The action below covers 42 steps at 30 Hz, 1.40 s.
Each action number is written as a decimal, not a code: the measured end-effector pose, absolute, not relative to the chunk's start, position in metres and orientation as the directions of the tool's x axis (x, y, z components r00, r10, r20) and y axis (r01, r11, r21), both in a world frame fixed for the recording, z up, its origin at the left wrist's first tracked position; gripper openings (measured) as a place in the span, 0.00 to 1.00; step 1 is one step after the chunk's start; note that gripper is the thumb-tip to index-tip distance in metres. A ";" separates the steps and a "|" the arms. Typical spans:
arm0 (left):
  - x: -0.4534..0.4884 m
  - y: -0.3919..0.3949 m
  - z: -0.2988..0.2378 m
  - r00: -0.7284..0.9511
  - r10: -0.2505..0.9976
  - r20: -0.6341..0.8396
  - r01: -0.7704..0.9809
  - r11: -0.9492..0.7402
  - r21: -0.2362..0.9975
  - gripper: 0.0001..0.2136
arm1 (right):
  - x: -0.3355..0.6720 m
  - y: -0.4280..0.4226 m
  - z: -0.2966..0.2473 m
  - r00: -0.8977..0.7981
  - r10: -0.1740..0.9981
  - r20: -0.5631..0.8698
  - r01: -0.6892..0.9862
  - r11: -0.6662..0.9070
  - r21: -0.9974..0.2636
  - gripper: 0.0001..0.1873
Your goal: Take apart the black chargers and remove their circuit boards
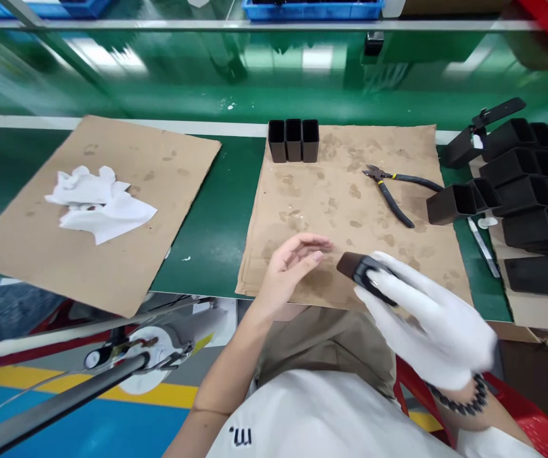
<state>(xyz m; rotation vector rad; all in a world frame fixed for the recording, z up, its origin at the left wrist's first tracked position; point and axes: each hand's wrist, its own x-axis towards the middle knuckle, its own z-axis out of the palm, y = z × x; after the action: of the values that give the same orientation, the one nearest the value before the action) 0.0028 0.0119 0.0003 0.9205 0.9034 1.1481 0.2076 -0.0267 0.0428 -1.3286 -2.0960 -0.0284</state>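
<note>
My right hand (426, 318), in a white glove, is closed round a small dark part (357, 268) with a brown end, held just above the near edge of a stained cardboard sheet (350, 210). My bare left hand (293, 261) hovers beside it, fingers loosely curled and apart, holding nothing. Three black rectangular tubes (294, 140) stand side by side at the far edge of that sheet. Black-handled cutting pliers (391, 187) lie on its right part.
Stacked black rectangular tubes (526, 197) fill the right side, with a thin metal tool (484, 248) beside them. A second cardboard sheet (112, 254) on the left carries crumpled white gloves or cloth (97, 203). The green belt (212, 216) shows between the sheets. Blue bins (312, 9) sit beyond.
</note>
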 end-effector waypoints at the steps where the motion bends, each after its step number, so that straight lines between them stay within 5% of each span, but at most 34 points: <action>1: 0.002 0.011 -0.001 0.141 0.984 -0.111 -0.353 0.154 0.923 0.06 | 0.208 -0.028 0.043 -0.280 0.817 0.503 0.815 0.480 -0.325 0.14; 11: 0.026 0.008 0.009 0.117 0.990 -0.082 -0.238 0.108 0.965 0.05 | 0.201 -0.006 0.012 -0.304 0.818 0.487 0.768 0.513 -0.383 0.12; 16: 0.036 0.011 0.010 0.090 0.993 -0.073 -0.218 0.091 0.972 0.01 | 0.206 -0.006 0.028 -0.346 0.866 0.361 0.768 0.482 -0.421 0.15; 25: 0.024 0.016 0.012 0.176 0.984 -0.001 -0.152 0.028 0.988 0.07 | 0.210 0.003 0.040 -0.431 0.860 0.274 0.798 0.505 -0.329 0.14; 30: 0.019 0.013 0.004 0.116 0.993 -0.016 -0.201 0.039 0.979 0.14 | 0.214 0.001 0.049 -0.456 0.802 0.387 0.763 0.575 -0.294 0.09; 35: 0.016 0.011 0.001 -0.058 0.998 0.003 -0.228 -0.016 0.974 0.15 | 0.214 -0.005 0.055 -0.396 0.758 0.519 0.845 0.521 -0.116 0.09; 39: 0.019 0.010 0.001 -0.036 0.999 0.009 -0.202 -0.016 0.979 0.12 | 0.217 -0.001 0.046 -0.412 0.849 0.331 0.835 0.497 -0.234 0.10; 42: 0.020 0.008 0.001 -0.033 0.999 -0.008 -0.184 0.002 0.983 0.11 | 0.220 0.001 0.045 -0.411 0.852 0.323 0.814 0.503 -0.292 0.09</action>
<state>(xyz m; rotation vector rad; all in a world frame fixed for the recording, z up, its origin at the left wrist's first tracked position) 0.0201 0.0085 0.0006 1.0524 1.0979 1.3116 0.2204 0.0006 0.0446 -1.3744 -2.3211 0.1224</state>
